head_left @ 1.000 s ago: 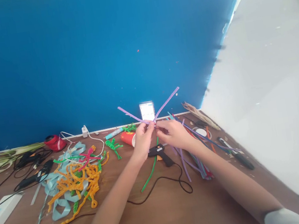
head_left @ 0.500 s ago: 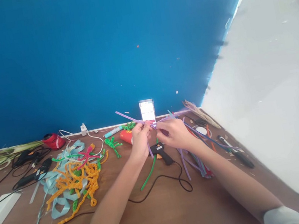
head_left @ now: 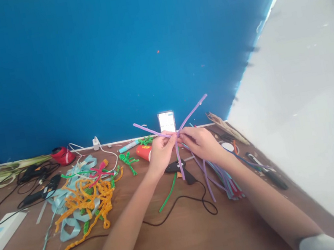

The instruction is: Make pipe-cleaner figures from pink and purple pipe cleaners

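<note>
Purple pipe cleaners (head_left: 192, 113) cross between my two hands, with ends sticking out up left, up right and straight down. My left hand (head_left: 162, 149) pinches them near the crossing with thumb and fingers. Close beside it, my right hand (head_left: 200, 140) is closed on the same crossing from the right; its fingertips are partly hidden. Beneath the hands lies a black glue gun (head_left: 175, 166) on the table, and a green pipe cleaner (head_left: 168, 193) runs below it. A lit phone (head_left: 167, 121) stands behind the hands against the wall.
On the left is a tangle of orange pipe cleaners (head_left: 98, 196) and light blue ribbon (head_left: 67, 229). A white power strip (head_left: 4, 233) and black cables lie further left. A pipe cleaner bundle (head_left: 228, 183) and a dark-handled tool (head_left: 273, 177) are on the right.
My right hand has turned and moved slightly right. One purple end now points up right above the hands, and another hangs straight down between them.
</note>
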Motion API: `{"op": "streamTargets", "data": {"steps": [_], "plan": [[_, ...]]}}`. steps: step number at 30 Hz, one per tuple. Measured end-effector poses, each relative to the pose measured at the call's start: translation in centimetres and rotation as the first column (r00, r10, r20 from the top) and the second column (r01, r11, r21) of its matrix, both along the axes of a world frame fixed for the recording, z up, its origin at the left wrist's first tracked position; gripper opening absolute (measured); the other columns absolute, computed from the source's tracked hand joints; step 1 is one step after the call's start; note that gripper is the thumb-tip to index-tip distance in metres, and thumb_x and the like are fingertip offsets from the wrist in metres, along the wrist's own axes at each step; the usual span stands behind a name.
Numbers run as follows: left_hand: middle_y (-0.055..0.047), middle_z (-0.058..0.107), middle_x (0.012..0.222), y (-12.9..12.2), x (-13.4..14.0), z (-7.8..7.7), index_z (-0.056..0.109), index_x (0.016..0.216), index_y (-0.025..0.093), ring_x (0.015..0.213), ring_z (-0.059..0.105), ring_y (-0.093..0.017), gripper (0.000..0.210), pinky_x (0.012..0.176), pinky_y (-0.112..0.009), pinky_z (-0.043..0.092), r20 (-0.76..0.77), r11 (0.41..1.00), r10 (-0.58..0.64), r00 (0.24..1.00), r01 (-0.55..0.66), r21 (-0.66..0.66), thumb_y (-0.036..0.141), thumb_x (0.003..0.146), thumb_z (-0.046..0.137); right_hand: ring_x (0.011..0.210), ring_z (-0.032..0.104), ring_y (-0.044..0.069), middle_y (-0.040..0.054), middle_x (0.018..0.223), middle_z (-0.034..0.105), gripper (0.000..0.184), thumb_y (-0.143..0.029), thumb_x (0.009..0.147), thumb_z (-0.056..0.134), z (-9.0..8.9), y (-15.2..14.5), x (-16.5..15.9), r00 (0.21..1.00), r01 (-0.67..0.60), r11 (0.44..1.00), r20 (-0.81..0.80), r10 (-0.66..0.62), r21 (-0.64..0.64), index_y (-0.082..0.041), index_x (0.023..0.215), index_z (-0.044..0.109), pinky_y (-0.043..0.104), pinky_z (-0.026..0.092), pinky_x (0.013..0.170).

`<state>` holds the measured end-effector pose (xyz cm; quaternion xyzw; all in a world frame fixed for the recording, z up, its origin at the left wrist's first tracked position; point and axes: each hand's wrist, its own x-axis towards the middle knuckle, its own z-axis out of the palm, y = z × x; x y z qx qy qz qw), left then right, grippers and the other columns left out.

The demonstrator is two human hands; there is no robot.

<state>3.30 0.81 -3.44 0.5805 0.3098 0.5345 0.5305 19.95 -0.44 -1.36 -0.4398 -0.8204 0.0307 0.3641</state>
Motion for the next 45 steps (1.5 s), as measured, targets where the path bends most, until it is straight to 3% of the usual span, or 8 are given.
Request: {"op": "streamTargets", "data": {"steps": [6,9,16,21,29,35,41,45], "plan": [[-0.002,0.068,0.079,0.7,-0.6,-0.6,0.065,0.085,0.018,0.074,0.065,-0.016,0.02,0.068,-0.026,0.049,-0.129,0.995,0.033,0.991,-0.021,0.093,0.038,0.087,0.066,0.054,0.052,0.016,0.0022,0.064,0.063,0.022,-0.025,0.095,0.041,0.0,-0.5,-0.4,0.971,0.131,0.99,0.192,-0.14,0.055,-0.021,0.083,0.059,0.03,0.023,0.055],[0.0,0.066,0.078,0.8,-0.6,-0.6,0.064,0.082,0.019,0.074,0.061,-0.016,0.014,0.069,-0.026,0.046,-0.213,0.98,0.115,0.97,-0.075,0.186,0.033,0.085,0.068,0.05,0.048,0.016,0.0015,0.06,0.061,0.021,-0.025,0.094,0.042,0.0,-0.6,-0.3,0.954,0.131,0.99,0.263,-0.143,0.06,-0.021,0.087,0.061,0.03,0.019,0.054],[-0.001,0.067,0.085,0.7,-0.9,-0.3,0.066,0.084,0.021,0.083,0.06,-0.017,0.006,0.076,-0.027,0.044,-0.315,0.921,0.18,0.932,-0.047,0.387,0.026,0.087,0.064,0.052,0.051,0.017,0.0032,0.062,0.064,0.024,-0.028,0.096,0.041,0.2,-0.3,0.5,0.928,0.112,0.991,0.349,-0.133,0.079,-0.021,0.086,0.063,0.031,0.016,0.054],[0.002,0.061,0.069,0.9,-1.2,-0.7,0.064,0.079,0.021,0.067,0.055,-0.015,0.016,0.065,-0.026,0.04,-0.32,0.943,0.222,0.921,-0.119,0.311,0.034,0.089,0.063,0.052,0.053,0.016,0.0021,0.062,0.065,0.025,-0.031,0.098,0.044,0.1,-0.3,0.4,0.94,0.107,0.99,0.313,-0.132,0.097,-0.023,0.089,0.065,0.03,0.017,0.054],[0.0,0.067,0.075,1.1,-1.1,-1.0,0.064,0.079,0.021,0.075,0.06,-0.018,0.014,0.072,-0.028,0.041,-0.371,0.915,0.25,0.894,-0.093,0.393,0.029,0.09,0.062,0.045,0.047,0.014,0.0019,0.054,0.061,0.03,-0.03,0.096,0.043,-0.2,-0.2,0.7,0.917,0.069,0.98,0.376,-0.136,0.186,-0.022,0.076,0.064,0.031,0.014,0.052],[0.0,0.065,0.076,0.7,-0.9,-0.6,0.061,0.079,0.021,0.074,0.059,-0.017,0.019,0.071,-0.027,0.041,-0.367,0.912,0.234,0.9,-0.072,0.405,0.034,0.093,0.057,0.043,0.042,0.012,0.0002,0.048,0.053,0.036,-0.03,0.094,0.044,-0.1,-0.4,0.7,0.939,0.051,0.972,0.319,-0.125,0.23,-0.021,0.062,0.058,0.031,0.016,0.051],[0.001,0.059,0.071,0.1,-0.2,-0.5,0.056,0.08,0.02,0.069,0.055,-0.015,0.029,0.066,-0.026,0.04,-0.348,0.928,0.159,0.924,-0.018,0.373,0.043,0.097,0.05,0.048,0.041,0.013,-0.0007,0.048,0.049,0.032,-0.028,0.09,0.049,-0.5,-0.5,0.5,0.966,-0.017,0.951,0.252,-0.064,0.307,-0.021,0.059,0.054,0.031,0.025,0.055],[0.002,0.055,0.071,-0.2,0.2,-0.5,0.054,0.081,0.019,0.066,0.051,-0.013,0.034,0.063,-0.024,0.039,-0.267,0.959,0.049,0.963,0.029,0.283,0.049,0.095,0.051,0.049,0.039,0.012,-0.0022,0.05,0.048,0.027,-0.023,0.086,0.05,-0.5,-0.5,0.4,0.982,-0.085,0.939,0.187,0.023,0.332,-0.022,0.059,0.051,0.03,0.027,0.055]]}}
